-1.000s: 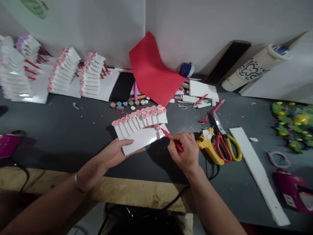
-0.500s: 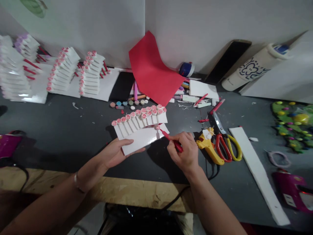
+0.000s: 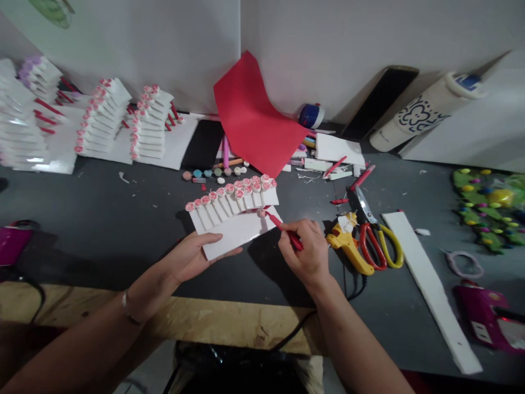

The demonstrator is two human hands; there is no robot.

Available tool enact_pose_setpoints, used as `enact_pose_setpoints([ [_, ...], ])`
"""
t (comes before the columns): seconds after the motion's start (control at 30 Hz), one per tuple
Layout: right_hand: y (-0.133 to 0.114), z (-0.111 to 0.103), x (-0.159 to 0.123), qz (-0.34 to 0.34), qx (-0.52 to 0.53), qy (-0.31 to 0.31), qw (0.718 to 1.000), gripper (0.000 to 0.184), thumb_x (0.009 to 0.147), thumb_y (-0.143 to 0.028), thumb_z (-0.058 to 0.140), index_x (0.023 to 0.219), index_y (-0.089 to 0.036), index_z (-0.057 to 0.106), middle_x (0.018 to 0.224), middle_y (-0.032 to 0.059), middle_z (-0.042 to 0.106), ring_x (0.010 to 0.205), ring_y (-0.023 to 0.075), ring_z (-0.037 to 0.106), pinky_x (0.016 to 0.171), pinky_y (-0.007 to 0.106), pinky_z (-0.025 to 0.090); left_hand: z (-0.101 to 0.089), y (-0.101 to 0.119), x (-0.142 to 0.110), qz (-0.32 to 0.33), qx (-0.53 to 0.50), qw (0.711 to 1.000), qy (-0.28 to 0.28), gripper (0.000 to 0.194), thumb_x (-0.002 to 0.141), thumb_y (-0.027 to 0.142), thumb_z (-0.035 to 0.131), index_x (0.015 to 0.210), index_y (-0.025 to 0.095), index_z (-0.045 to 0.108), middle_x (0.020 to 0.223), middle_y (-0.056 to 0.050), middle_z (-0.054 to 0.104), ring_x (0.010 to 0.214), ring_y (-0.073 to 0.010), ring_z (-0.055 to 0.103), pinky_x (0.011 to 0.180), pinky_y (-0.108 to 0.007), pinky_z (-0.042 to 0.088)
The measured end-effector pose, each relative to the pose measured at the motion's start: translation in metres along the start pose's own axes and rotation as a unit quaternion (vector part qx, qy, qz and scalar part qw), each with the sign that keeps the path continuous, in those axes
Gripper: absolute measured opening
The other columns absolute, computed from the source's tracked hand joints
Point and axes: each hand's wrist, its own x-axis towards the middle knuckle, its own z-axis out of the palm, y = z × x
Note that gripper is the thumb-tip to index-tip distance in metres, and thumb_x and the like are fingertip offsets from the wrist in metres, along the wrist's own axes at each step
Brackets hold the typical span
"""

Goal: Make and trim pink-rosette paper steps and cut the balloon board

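My left hand (image 3: 194,254) grips a white foam board (image 3: 229,235) by its near left edge, thumb on top. Along the board's far side runs a row of white foam strips (image 3: 219,209) tipped with round pink-and-white pieces. A single round pink piece (image 3: 262,213) sits apart near the board's right end. My right hand (image 3: 305,246) is closed around a red marker (image 3: 292,235), its tip at that single piece; whether it touches cannot be made out.
Right of my hand lie a yellow glue gun (image 3: 350,246), scissors (image 3: 379,241) and a long white foam strip (image 3: 430,290). Similar foam pieces (image 3: 150,128) stand back left. Behind are a red sheet (image 3: 258,120), a dark phone (image 3: 203,143) and a white bottle (image 3: 424,115).
The red marker's tip has shifted slightly at the single round piece. My left hand still holds the board in nearly the same place; the whole view has moved a little.
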Motion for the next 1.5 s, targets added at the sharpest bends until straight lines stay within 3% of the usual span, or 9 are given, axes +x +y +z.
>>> enact_pose_setpoints([
  [0.57, 0.0003, 0.0023, -0.0013, 0.022, -0.003, -0.011, 1.0, 0.011, 0.085, -0.014, 0.055, 0.089, -0.022, 0.06, 0.074, 0.0012, 0.065, 0.067, 0.0185, 0.055, 0.067, 0.035, 0.041, -0.0035, -0.001, 0.002, -0.002, -0.006, 1.0, -0.01, 0.081, 0.079, 0.004, 0.06, 0.151, 0.031, 0.034, 0.143, -0.01, 0.056, 0.134, -0.0354, 0.049, 0.102, -0.055, 0.051],
  [1.03, -0.0025, 0.0043, -0.0011, -0.005, 0.006, -0.012, 1.0, 0.011, 0.085, -0.013, 0.055, 0.089, -0.022, 0.058, 0.072, 0.0007, 0.063, 0.065, 0.0183, 0.054, 0.067, 0.034, 0.041, -0.0025, -0.0021, 0.0016, -0.001, -0.002, 1.0, -0.011, 0.078, 0.08, 0.005, 0.059, 0.151, 0.027, 0.036, 0.138, -0.012, 0.061, 0.131, -0.0347, 0.052, 0.106, -0.053, 0.047],
  [1.23, -0.0043, 0.0045, -0.0003, -0.011, 0.01, -0.018, 1.0, 0.011, 0.084, -0.012, 0.055, 0.089, -0.022, 0.057, 0.07, 0.0002, 0.062, 0.065, 0.018, 0.053, 0.066, 0.034, 0.041, -0.0004, -0.0016, 0.0012, -0.007, -0.02, 0.999, -0.047, 0.075, 0.082, 0.006, 0.058, 0.152, 0.024, 0.035, 0.136, -0.013, 0.062, 0.132, -0.035, 0.051, 0.108, -0.053, 0.044],
  [1.5, -0.0035, 0.0055, -0.0011, -0.01, 0.009, -0.027, 1.0, 0.01, 0.084, -0.012, 0.055, 0.089, -0.021, 0.057, 0.07, 0.0005, 0.063, 0.066, 0.0183, 0.053, 0.067, 0.034, 0.04, -0.0003, -0.002, 0.0005, 0.002, -0.006, 1.0, 0.001, 0.078, 0.08, 0.004, 0.059, 0.151, 0.026, 0.036, 0.139, -0.012, 0.06, 0.131, -0.0354, 0.052, 0.104, -0.054, 0.049],
])
